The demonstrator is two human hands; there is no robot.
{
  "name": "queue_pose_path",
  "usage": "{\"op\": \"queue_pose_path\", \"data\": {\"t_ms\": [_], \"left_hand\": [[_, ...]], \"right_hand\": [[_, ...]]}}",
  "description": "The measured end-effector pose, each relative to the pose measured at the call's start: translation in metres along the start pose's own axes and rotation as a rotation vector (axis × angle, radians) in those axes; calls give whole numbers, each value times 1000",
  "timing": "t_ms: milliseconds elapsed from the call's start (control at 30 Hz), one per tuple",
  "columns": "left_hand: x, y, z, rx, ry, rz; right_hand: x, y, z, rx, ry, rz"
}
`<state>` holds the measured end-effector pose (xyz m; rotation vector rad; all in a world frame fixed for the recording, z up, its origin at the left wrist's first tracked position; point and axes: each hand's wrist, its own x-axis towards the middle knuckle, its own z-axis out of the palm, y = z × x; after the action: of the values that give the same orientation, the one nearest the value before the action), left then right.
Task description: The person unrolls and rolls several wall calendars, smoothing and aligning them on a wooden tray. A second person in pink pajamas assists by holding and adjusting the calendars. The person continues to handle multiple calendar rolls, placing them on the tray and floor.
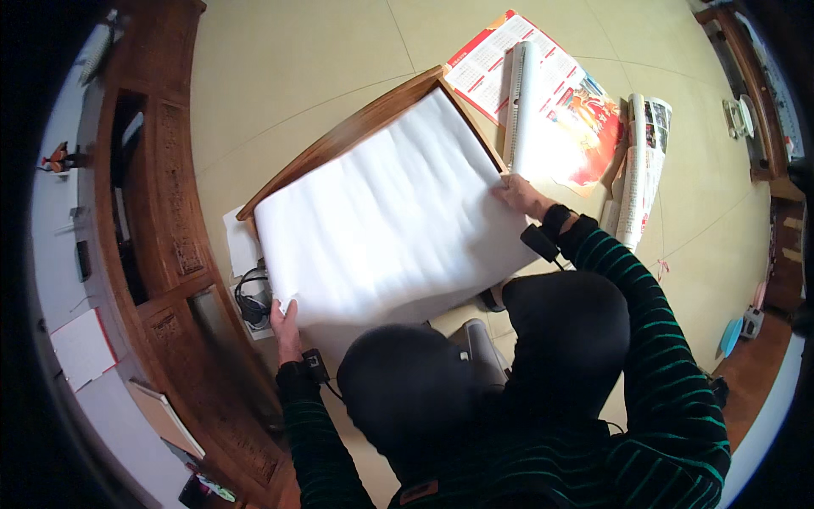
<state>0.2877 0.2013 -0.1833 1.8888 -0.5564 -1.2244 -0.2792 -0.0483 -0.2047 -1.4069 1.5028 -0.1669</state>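
A large white sheet of paper [381, 210] spreads over a wooden drawer [343, 137] that lies on the floor before my knees. My left hand [286, 327] grips the sheet's near left edge, thumb on top. At the drawer's right side, my right hand [524, 196] pinches the other edge of the sheet. The near part of the paper droops past the drawer towards my legs. Shallow ripples run across its surface. The drawer's carved front board curves along the far left, and the sheet covers its inside.
Right of the drawer lie a red and white calendar sheet [489, 63], a white paper roll [524, 108] and rolled printed paper [634, 172]. A wooden cabinet [172, 191] runs along the left. Black cables [253, 299] and papers sit beside the drawer. A grey object [481, 350] shows between my knees.
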Motion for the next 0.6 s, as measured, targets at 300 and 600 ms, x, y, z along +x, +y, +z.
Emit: {"op": "queue_pose_path", "data": {"t_ms": [300,600], "left_hand": [[34,-6,2,-597,-187,-137],[92,10,-1,-433,103,-463]], "right_hand": [[17,-11,6,-87,223,67],[23,-4,4,63,141,203]]}}
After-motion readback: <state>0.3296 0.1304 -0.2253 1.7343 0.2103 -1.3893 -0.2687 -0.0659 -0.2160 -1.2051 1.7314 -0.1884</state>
